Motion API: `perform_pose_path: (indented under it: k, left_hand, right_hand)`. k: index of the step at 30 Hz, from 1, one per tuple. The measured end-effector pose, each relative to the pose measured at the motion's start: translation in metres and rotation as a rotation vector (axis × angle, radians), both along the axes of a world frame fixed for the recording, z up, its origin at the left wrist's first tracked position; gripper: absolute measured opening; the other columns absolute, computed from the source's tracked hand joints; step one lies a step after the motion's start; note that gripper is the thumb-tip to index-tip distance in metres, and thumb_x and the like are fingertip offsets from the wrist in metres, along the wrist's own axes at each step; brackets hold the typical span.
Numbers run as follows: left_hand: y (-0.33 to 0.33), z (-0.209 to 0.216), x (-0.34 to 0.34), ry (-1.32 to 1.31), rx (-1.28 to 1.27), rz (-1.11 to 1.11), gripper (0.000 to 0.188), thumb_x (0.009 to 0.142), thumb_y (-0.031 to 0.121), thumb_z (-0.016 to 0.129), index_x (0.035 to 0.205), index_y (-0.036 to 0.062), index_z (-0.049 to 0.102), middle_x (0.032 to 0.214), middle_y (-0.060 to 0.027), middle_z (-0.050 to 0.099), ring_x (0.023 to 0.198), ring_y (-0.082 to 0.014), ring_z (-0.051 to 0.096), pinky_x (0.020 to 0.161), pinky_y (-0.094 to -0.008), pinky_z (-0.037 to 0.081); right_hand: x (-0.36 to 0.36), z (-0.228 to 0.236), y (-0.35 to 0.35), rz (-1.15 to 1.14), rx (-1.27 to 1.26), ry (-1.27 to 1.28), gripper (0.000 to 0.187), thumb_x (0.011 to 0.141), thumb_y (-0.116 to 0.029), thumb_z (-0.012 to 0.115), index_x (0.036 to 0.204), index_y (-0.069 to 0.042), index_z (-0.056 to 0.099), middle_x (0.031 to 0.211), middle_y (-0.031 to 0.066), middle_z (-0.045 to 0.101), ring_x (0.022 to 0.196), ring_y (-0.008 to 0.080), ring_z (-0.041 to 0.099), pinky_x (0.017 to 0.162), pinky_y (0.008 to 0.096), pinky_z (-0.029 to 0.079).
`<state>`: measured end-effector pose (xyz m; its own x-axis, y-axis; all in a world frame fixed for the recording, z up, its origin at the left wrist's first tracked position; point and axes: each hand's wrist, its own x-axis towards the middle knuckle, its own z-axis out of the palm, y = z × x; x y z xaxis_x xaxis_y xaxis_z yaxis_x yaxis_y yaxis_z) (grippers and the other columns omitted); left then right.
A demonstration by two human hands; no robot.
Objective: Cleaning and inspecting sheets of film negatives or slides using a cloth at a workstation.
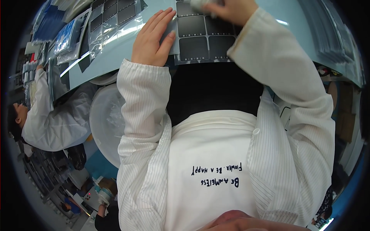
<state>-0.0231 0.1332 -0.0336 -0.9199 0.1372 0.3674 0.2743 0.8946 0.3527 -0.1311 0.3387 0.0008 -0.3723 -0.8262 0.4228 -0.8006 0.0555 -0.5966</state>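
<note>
My left hand lies flat, fingers stretched out, along the left edge of a clear sheet bearing dark grey rounded squares. It holds nothing. Over the far part of that sheet is my right hand, slightly blurred, its fingers closed on a white crumpled cloth. The cloth touches the dark squares or hovers just above them; I cannot tell which. My right hand and sleeve cover part of the sheet, and its far end runs out of view.
Another clear sheet of dark squares lies to the left, near blue-and-white packets. Stacked clear sheets stand on the right of the light blue table. Below its left edge sits a translucent tub; a co-worker in white is farther left.
</note>
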Motion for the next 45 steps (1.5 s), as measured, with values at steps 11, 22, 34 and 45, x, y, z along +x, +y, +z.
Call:
perform_pose_path:
  k: [11, 22, 34, 45]
  left_hand:
    - [-0.003, 0.001, -0.002, -0.119, 0.424, -0.007, 0.057, 0.086, 0.001, 0.041, 0.142, 0.0128, 0.039, 0.14, -0.0082, 0.046, 0.131, -0.0245, 0.04, 0.11, -0.0337, 0.026]
    - [0.01, 0.017, -0.003, -0.198, 0.636, 0.049, 0.056, 0.087, 0.007, 0.046, 0.142, 0.0142, 0.038, 0.137, -0.0041, 0.05, 0.124, -0.0212, 0.046, 0.107, -0.0322, 0.03]
    - [0.002, 0.02, -0.004, -0.173, 0.38, -0.061, 0.07, 0.075, 0.0, 0.046, 0.143, 0.006, 0.033, 0.134, -0.0131, 0.051, 0.125, -0.0264, 0.044, 0.106, -0.0319, 0.028]
    - [-0.01, 0.011, -0.01, -0.13, 0.403, -0.054, 0.066, 0.075, 0.007, 0.056, 0.139, 0.0016, 0.038, 0.132, -0.0151, 0.052, 0.124, -0.0278, 0.045, 0.105, -0.0314, 0.031]
  right_hand:
    - [-0.028, -0.003, -0.009, -0.239, 0.005, 0.207, 0.019, 0.075, -0.02, 0.066, 0.083, -0.004, 0.059, 0.083, 0.0134, 0.057, 0.077, 0.035, 0.06, 0.067, 0.0414, 0.048]
    - [-0.043, -0.009, -0.007, -0.118, -0.231, 0.171, 0.022, 0.076, -0.022, 0.066, 0.086, -0.003, 0.06, 0.084, 0.0146, 0.057, 0.079, 0.0362, 0.059, 0.068, 0.0416, 0.048]
    - [-0.02, -0.026, 0.006, -0.324, -0.025, 0.157, 0.022, 0.072, -0.02, 0.067, 0.08, -0.002, 0.058, 0.082, 0.016, 0.057, 0.076, 0.0353, 0.06, 0.065, 0.041, 0.049]
    - [0.047, -0.019, -0.002, -0.366, -0.046, 0.137, 0.021, 0.073, -0.021, 0.067, 0.081, -0.004, 0.057, 0.081, 0.0139, 0.056, 0.072, 0.0344, 0.06, 0.063, 0.0412, 0.05]
